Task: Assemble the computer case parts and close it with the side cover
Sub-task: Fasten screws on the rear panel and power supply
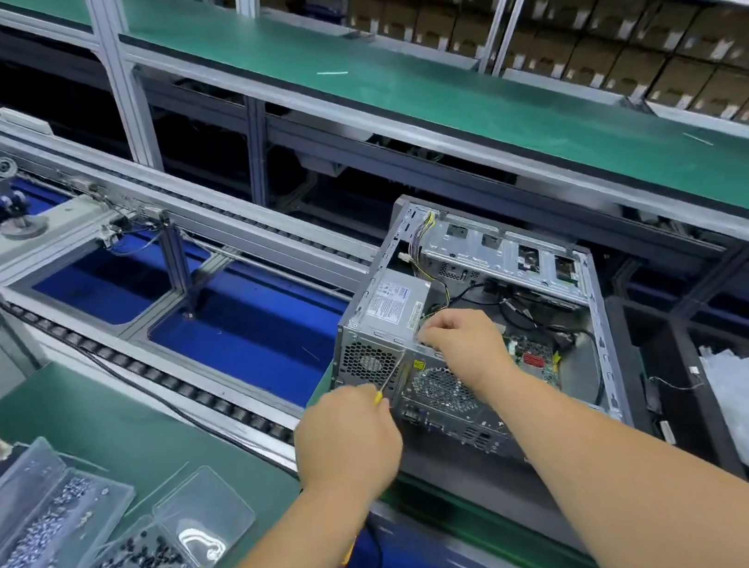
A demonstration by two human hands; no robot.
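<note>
Case: an open grey metal computer case lay on its side on the conveyor line, just beyond the near edge, its rear panel facing the person and the side cover not fitted.
Left hand: the left hand was curled round a yellow-handled screwdriver.
Tool axis: the thin shaft ran up and right from the grip to the rear panel, beside the silver power supply box in the case's near-left corner.
Right hand: the right hand rested on the top rear edge by the power supply; whether it pinched anything could not be told.
Nearer hand: the left, with the tool.
Surface: green matting at the near-left held two clear plastic screw boxes.
Room: a factory line with stacked brown cartons behind.
</note>
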